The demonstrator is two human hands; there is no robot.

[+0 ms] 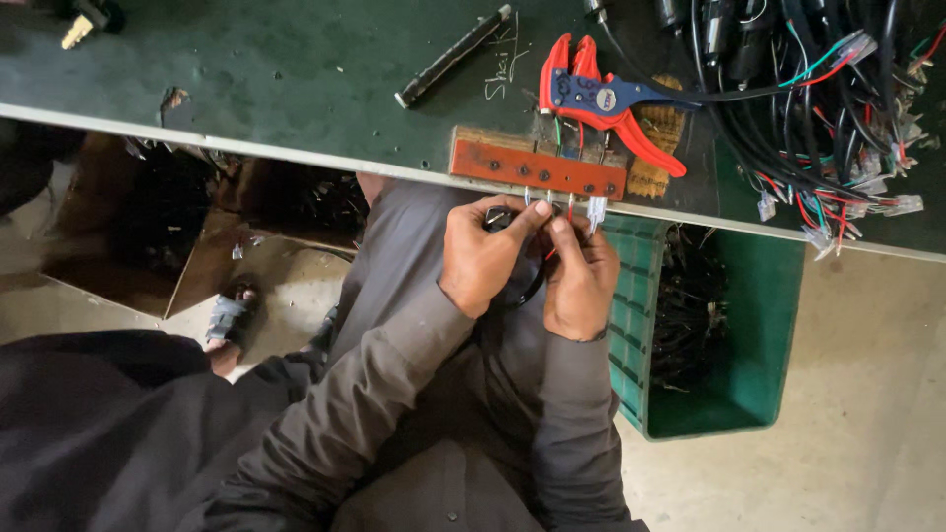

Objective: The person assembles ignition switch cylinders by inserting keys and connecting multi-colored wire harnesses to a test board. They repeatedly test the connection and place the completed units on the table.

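Note:
My left hand [485, 258] and my right hand [579, 281] are close together just below the table edge, over my lap. Both pinch thin wires [569, 209] that hang from a red-brown bar fixture [537, 169] fixed at the edge of the dark green table [276, 79]. A small clear connector [596, 210] hangs by my right fingertips. A black cable loop shows between the hands, mostly hidden. Red-handled wire strippers [603, 101] lie on the table right behind the fixture.
A tangled black wire harness [818, 89] with coloured leads and clear plugs fills the table's right end. A black rod-like tool [453, 56] lies at the back. A green plastic crate [729, 335] of black scraps stands on the floor at the right. A sandalled foot [229, 325] rests left.

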